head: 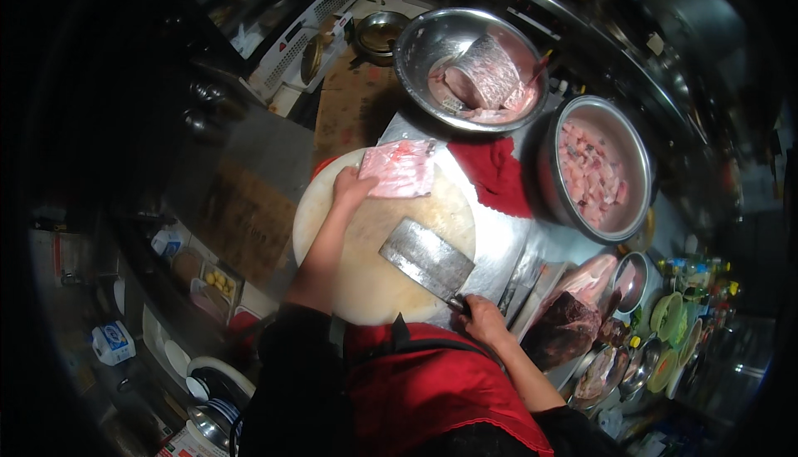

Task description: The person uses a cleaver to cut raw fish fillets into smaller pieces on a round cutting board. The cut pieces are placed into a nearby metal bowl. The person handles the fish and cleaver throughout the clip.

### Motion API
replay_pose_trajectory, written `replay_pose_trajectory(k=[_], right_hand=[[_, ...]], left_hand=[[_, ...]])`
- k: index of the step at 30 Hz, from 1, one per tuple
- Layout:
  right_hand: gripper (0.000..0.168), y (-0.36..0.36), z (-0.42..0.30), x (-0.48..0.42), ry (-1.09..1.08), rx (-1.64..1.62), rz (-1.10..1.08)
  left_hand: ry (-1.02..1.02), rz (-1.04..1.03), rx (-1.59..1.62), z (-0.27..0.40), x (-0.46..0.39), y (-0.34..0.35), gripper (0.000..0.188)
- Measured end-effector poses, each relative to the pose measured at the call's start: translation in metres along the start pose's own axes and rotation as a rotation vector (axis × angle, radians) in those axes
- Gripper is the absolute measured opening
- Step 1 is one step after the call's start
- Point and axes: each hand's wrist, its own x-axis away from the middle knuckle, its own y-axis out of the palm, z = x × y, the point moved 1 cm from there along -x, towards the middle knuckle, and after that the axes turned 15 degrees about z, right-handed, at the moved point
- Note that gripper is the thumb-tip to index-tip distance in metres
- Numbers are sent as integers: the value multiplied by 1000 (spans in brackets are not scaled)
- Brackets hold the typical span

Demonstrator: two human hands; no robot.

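My left hand [354, 188] grips the left edge of a flat piece of pale pink fish flesh [399, 169] at the far side of a round chopping board [355, 264]. Thumb and fingers hold it from both faces. My right hand [485, 320] is closed around the handle of a cleaver [427, 259], whose broad blade lies flat-side up over the board's right half. Beyond the board, a large steel bowl [410, 77] holds a thick scaly fish section [483, 74]. A deep metal pot [642, 176] at the right contains small chopped fish pieces [589, 173].
A red cloth [495, 176] lies between board and pot. At the right are a large dark red piece of meat [564, 326], bowls and bottles [698, 267]. A white plastic basket [305, 39] and a small metal bowl [380, 33] stand at the far left.
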Motion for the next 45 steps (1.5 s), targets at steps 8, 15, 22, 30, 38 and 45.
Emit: replay_pose_trajectory(k=[8, 15, 22, 30, 38, 45], right_hand=[[32, -6, -12, -4, -21, -23, -71], [31, 7, -3, -4, -62, -44, 2], [28, 18, -2, -1, -138, -99, 143], [28, -15, -18, 16, -73, -28, 226], [28, -25, -6, 36, -57, 107, 467], [32, -28, -3, 49, -15, 100, 445]], left_hand=[[-137, -191, 108, 0, -3, 0, 32], [-136, -173, 304, 17, 22, 2, 33], [-310, -337, 562, 28, 45, -33, 43], [-348, -402, 960, 32, 95, -83, 48], [-419, -558, 881, 37, 107, -131, 43], [-556, -831, 1077, 7, 116, -134, 40]])
